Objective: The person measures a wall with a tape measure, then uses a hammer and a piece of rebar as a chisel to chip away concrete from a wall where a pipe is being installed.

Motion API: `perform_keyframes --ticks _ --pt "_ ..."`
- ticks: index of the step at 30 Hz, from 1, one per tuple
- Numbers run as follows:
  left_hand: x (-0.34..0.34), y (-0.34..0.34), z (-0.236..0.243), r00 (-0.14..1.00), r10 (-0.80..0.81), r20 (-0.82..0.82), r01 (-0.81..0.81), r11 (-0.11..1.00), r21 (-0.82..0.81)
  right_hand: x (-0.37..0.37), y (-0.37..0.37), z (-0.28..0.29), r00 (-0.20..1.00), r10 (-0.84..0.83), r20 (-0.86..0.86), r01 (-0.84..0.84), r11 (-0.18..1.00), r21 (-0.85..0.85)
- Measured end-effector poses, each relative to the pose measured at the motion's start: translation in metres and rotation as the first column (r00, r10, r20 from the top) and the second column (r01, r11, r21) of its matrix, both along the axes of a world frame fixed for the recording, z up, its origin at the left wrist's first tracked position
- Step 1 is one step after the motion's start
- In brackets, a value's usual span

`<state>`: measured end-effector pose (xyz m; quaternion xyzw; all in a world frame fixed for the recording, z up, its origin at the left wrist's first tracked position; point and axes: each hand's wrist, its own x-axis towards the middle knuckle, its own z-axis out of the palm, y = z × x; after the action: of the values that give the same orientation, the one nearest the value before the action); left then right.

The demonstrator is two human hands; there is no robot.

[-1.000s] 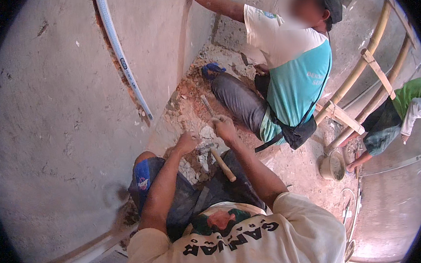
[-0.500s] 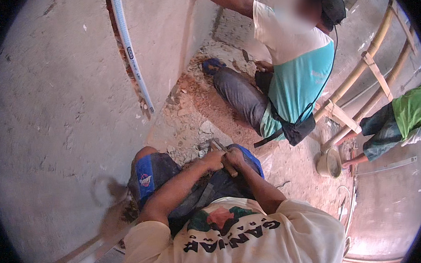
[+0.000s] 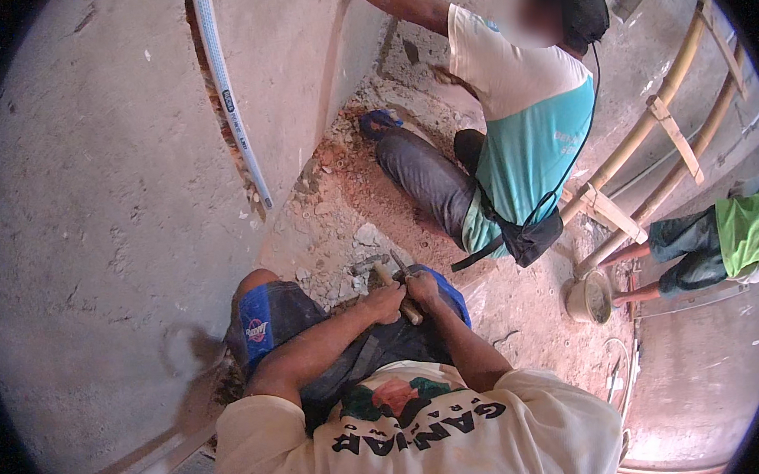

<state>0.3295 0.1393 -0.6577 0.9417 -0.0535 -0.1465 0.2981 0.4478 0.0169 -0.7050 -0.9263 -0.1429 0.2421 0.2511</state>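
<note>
Over my lap, my two hands are close together. My left hand (image 3: 386,304) is closed on the wooden handle of a hammer (image 3: 411,311); its metal head points away from me, above the rubble. Just right of it, my right hand (image 3: 421,287) closes round a slim, dark metal tool that looks like a chisel (image 3: 397,260), its end poking out past the fingers. My fingers partly hide both tools. Broken plaster and rubble (image 3: 345,248) lie on the floor in front of my knees.
To the left, a wall (image 3: 100,211) has a cut groove holding a pale pipe (image 3: 230,103). Ahead, a co-worker in a white and teal shirt (image 3: 529,132) crouches, one arm against the wall. A bamboo ladder (image 3: 670,84) leans at right, near a bucket (image 3: 588,301) and another person (image 3: 740,237).
My left hand has shifted slightly down and toward me, and more of the hammer's handle shows. The co-worker ahead has moved the lower hand forward; the person at right has shifted.
</note>
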Motion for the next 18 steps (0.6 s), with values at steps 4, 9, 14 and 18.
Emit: perform_keyframes --ticks 4,9,14,18 --pt "-0.002 -0.003 -0.009 0.995 0.004 0.098 -0.002 1.000 -0.014 0.003 -0.008 -0.021 0.997 0.001 0.073 -0.002 1.000 0.003" --pt "0.003 -0.002 -0.020 0.993 -0.077 0.093 0.073 0.996 0.046 0.005 -0.003 -0.020 0.991 0.031 0.133 -0.025 0.999 -0.047" --pt "-0.001 -0.001 -0.021 0.989 -0.026 0.143 0.026 1.000 0.002 0.001 -0.002 -0.015 0.993 -0.030 0.113 0.029 0.999 0.014" --pt "0.001 0.003 -0.026 0.993 -0.002 0.115 0.003 1.000 -0.010 -0.001 0.001 -0.005 0.994 -0.008 0.105 0.006 1.000 0.014"
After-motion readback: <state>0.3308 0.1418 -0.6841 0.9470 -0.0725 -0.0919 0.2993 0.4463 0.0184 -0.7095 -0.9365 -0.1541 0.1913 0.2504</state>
